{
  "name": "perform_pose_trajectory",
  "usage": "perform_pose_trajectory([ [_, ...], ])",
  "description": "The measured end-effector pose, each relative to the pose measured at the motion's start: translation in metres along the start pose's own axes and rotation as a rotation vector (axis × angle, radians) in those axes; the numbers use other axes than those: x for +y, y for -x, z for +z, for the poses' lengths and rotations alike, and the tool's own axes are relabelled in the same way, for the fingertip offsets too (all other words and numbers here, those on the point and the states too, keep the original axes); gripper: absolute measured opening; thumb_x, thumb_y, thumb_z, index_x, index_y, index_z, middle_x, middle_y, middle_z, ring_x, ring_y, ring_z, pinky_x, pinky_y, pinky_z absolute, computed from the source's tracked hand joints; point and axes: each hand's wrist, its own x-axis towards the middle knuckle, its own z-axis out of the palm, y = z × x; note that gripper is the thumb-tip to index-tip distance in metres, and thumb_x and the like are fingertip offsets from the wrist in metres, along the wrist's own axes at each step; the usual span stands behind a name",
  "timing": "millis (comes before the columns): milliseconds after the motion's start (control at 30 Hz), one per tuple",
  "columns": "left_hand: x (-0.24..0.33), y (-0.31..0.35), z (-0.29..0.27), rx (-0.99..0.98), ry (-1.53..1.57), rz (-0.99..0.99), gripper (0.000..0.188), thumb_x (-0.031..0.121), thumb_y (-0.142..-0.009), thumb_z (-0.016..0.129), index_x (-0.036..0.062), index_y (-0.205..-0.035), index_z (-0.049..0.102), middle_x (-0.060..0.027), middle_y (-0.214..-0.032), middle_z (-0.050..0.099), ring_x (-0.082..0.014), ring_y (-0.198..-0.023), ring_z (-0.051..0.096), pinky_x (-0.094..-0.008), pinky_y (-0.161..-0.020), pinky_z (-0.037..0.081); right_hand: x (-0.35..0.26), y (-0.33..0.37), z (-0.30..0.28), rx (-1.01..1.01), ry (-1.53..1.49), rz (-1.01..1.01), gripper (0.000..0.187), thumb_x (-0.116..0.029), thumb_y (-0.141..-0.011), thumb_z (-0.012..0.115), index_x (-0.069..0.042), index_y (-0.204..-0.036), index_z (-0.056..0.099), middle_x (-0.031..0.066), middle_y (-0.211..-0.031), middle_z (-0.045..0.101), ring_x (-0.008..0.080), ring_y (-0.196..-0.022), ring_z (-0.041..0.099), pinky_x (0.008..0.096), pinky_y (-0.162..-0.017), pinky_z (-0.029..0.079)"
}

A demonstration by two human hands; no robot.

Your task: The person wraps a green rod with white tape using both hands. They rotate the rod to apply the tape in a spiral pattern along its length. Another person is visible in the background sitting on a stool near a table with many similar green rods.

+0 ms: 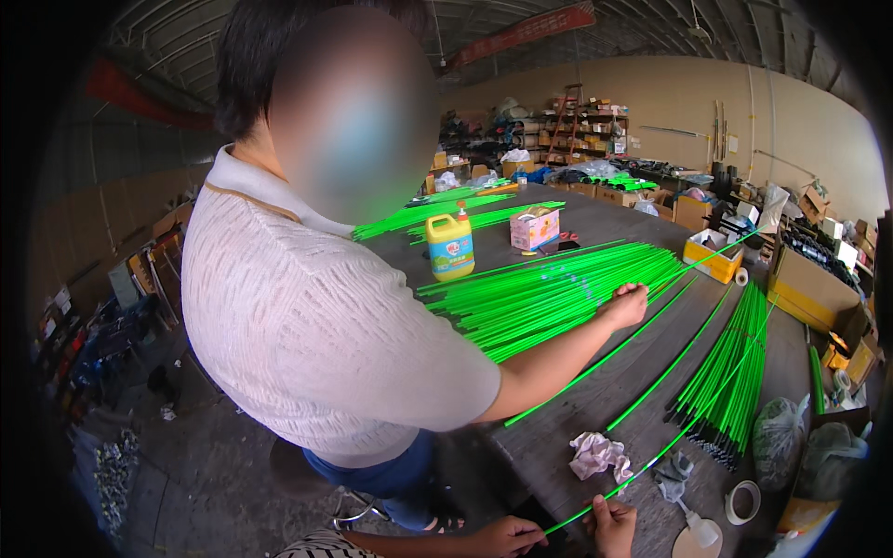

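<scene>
At the near edge of the table, my left hand (510, 537) closes round the near end of a thin green rod (662, 452). Close by, my right hand (611, 526) pinches the same rod a little farther along. The rod slants away to the upper right, across a bundle of green rods (744, 358) with black near ends. Crumpled pinkish paper or cloth (598, 456) lies just beyond my hands. To the right of it are a grey rag (673, 474), a small clear bottle (702, 530) and a tape roll (742, 502).
A co-worker (326, 316) stands at left, one hand (628, 305) at a wide spread of green rods (549, 298). Farther back stand a yellow jug (450, 246) and a pink box (535, 229). Plastic bags (779, 437) and cartons (814, 286) crowd the right side.
</scene>
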Motion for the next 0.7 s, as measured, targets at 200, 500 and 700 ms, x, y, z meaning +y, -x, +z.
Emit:
perform_pose_trajectory([
  [200,0.000,-0.003,0.002,-0.008,0.032,-0.042,0.026,0.025,-0.089,0.050,0.0035,-0.085,0.063,0.0015,-0.054,0.051,-0.0052,-0.039,0.042,-0.0193,-0.036,0.032,0.001,-0.001,-0.004,0.025,0.083,0.003,0.039,-0.022,-0.087,0.056,-0.005,-0.053,0.052,-0.0028,-0.045,0.044,0.0047,-0.040,0.037,0.0215,-0.038,0.027],
  [500,-0.005,-0.002,0.002,-0.010,0.076,-0.048,0.025,0.025,-0.089,0.050,0.0033,-0.086,0.063,0.0012,-0.055,0.051,-0.0050,-0.038,0.041,-0.0194,-0.035,0.032,0.001,0.001,-0.002,0.006,-0.019,0.015,0.038,-0.021,-0.087,0.057,-0.005,-0.053,0.052,-0.0022,-0.045,0.045,0.0050,-0.039,0.038,0.0212,-0.038,0.027],
  [700,-0.004,-0.004,0.000,-0.104,0.036,0.003,0.028,0.029,-0.092,0.045,0.0048,-0.095,0.059,0.0033,-0.060,0.046,-0.0029,-0.043,0.039,-0.0181,-0.038,0.031,0.027,-0.010,-0.016,-0.036,0.009,-0.051,0.031,-0.023,-0.087,0.057,0.001,-0.067,0.064,0.0016,-0.049,0.053,0.0058,-0.041,0.045,0.0212,-0.038,0.033],
])
